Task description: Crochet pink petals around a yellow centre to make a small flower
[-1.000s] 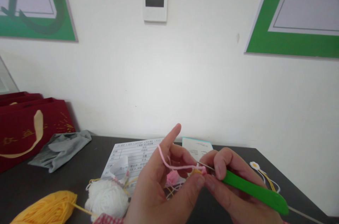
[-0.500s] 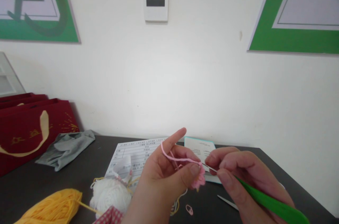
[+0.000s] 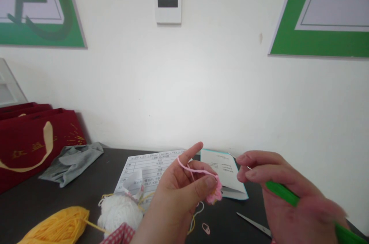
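Between thumb and fingers, my left hand (image 3: pixel 184 194) pinches a small pink crocheted piece (image 3: pixel 215 193) with a bit of yellow at its middle. Pink yarn (image 3: pixel 196 169) runs from the piece over my raised left index finger. My right hand (image 3: pixel 288 194) holds a crochet hook with a green handle (image 3: pixel 282 193); its thin metal tip points up and left, apart from the pink piece. Part of the right hand is blurred. Below the hands on the dark table lie a small pink stitch marker (image 3: pixel 205 228) and the blade of a pair of scissors (image 3: pixel 253 223).
A yellow yarn ball (image 3: pixel 57 225) and a white yarn ball (image 3: pixel 120 213) sit at the left front. Behind them lie a printed sheet (image 3: pixel 144 171) and a light card (image 3: pixel 221 165). Red bags (image 3: pixel 37 140) and a grey cloth (image 3: pixel 72 161) are at the far left, by the wall.
The hook has come out of the pink piece and moved right with my right hand, its tip now turned up. My left hand still pinches the piece and has barely moved.
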The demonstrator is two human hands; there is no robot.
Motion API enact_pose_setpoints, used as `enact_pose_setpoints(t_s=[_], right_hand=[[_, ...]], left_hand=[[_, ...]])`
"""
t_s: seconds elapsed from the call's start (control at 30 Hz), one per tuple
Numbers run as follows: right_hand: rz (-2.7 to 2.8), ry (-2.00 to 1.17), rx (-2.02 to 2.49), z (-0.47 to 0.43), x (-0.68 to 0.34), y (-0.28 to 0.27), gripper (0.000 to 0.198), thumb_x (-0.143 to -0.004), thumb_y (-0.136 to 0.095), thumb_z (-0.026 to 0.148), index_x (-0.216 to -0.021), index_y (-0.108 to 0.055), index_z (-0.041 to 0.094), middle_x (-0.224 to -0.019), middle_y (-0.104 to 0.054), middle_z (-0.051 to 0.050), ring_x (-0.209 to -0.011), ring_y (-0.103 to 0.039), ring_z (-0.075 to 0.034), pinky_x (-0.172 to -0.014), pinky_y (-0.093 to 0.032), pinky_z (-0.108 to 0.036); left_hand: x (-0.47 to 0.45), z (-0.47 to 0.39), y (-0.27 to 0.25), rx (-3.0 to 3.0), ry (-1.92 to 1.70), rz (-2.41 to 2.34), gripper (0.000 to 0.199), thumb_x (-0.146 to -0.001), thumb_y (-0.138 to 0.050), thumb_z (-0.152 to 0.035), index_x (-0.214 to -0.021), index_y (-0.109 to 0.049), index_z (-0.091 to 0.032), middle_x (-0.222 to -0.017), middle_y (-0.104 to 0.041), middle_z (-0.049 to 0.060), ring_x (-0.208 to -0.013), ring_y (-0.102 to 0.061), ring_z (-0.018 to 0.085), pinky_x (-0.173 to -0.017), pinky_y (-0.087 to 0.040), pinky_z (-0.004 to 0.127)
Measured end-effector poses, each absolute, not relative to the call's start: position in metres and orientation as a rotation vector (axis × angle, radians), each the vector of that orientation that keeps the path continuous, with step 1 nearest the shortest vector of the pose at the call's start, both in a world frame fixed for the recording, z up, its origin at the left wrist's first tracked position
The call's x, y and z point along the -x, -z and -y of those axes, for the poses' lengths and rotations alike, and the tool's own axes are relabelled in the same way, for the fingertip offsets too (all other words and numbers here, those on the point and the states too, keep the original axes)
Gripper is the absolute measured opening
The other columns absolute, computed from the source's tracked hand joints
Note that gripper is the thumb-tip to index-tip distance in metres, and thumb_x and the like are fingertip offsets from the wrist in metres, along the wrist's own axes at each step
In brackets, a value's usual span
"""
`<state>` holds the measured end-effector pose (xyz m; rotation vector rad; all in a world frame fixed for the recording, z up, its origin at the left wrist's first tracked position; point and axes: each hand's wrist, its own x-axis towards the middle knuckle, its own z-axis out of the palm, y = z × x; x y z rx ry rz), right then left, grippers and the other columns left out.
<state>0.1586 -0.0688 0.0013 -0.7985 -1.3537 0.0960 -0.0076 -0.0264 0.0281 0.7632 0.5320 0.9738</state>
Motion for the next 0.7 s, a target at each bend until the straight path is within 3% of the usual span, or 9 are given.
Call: enact_pose_setpoints(t_s=[0.1,0.17,0.3,0.4,0.6,0.7], right_hand=[[1.261,-0.066,0.762,0.068,-0.157,-0.007,0.069,-0.094,-0.030,0.074,-0.081,-0.080,0.028,-0.079,-0.069,-0.006,-0.071,-0.066,-0.022,-0.061,-0.055,-0.032],[1.270,-0.096,0.774,0.069,-0.157,-0.009,0.068,-0.093,-0.033,0.074,-0.080,-0.080,0.028,-0.070,-0.066,-0.005,-0.061,-0.061,-0.021,-0.052,-0.051,-0.031],[1.366,-0.223,0.844,0.073,-0.154,-0.008,0.036,-0.096,-0.055,0.055,-0.085,-0.077,0.029,-0.070,-0.067,-0.003,-0.067,-0.062,-0.019,-0.060,-0.053,-0.028],[1.412,-0.407,0.931,0.073,-0.150,-0.004,0.015,-0.094,-0.066,0.038,-0.084,-0.073,0.029,-0.075,-0.070,0.000,-0.069,-0.064,-0.015,-0.064,-0.053,-0.023],[1.326,-0.933,1.016,0.072,-0.143,0.003,0.018,-0.087,-0.074,0.043,-0.084,-0.069,0.027,-0.076,-0.072,0.001,-0.058,-0.059,-0.012,-0.053,-0.050,-0.020],[1.275,-0.970,1.004,0.071,-0.142,0.005,0.019,-0.088,-0.073,0.043,-0.081,-0.070,0.025,-0.075,-0.072,0.000,-0.066,-0.064,-0.013,-0.061,-0.052,-0.021]], left_hand=[[0.007,0.029,-0.031,-0.766,-1.004,-0.551,0.088,-0.068,-0.086,-0.013,-0.146,-0.046,-0.010,-0.069,-0.069,-0.002,-0.059,-0.059,0.010,-0.065,-0.045,0.026],[0.006,0.031,-0.033,-0.768,-1.044,-0.573,0.092,-0.069,-0.084,-0.011,-0.150,-0.040,-0.010,-0.070,-0.069,-0.002,-0.060,-0.059,0.010,-0.067,-0.046,0.025],[0.004,0.033,-0.033,-0.800,-1.120,-0.564,0.102,-0.067,-0.086,-0.013,-0.154,-0.033,-0.014,-0.071,-0.071,-0.002,-0.059,-0.062,0.011,-0.062,-0.048,0.025],[0.002,0.033,-0.029,-0.824,-1.188,-0.553,0.099,-0.066,-0.087,-0.015,-0.152,-0.039,-0.017,-0.071,-0.070,-0.002,-0.058,-0.063,0.012,-0.060,-0.050,0.026],[-0.001,0.036,-0.026,-0.854,-1.266,-0.606,0.091,-0.064,-0.087,-0.014,-0.147,-0.049,-0.019,-0.068,-0.069,-0.003,-0.058,-0.063,0.013,-0.059,-0.052,0.026],[-0.001,0.035,-0.026,-0.881,-1.258,-0.628,0.087,-0.065,-0.087,-0.017,-0.144,-0.052,-0.019,-0.071,-0.069,-0.002,-0.057,-0.063,0.013,-0.060,-0.053,0.027]])
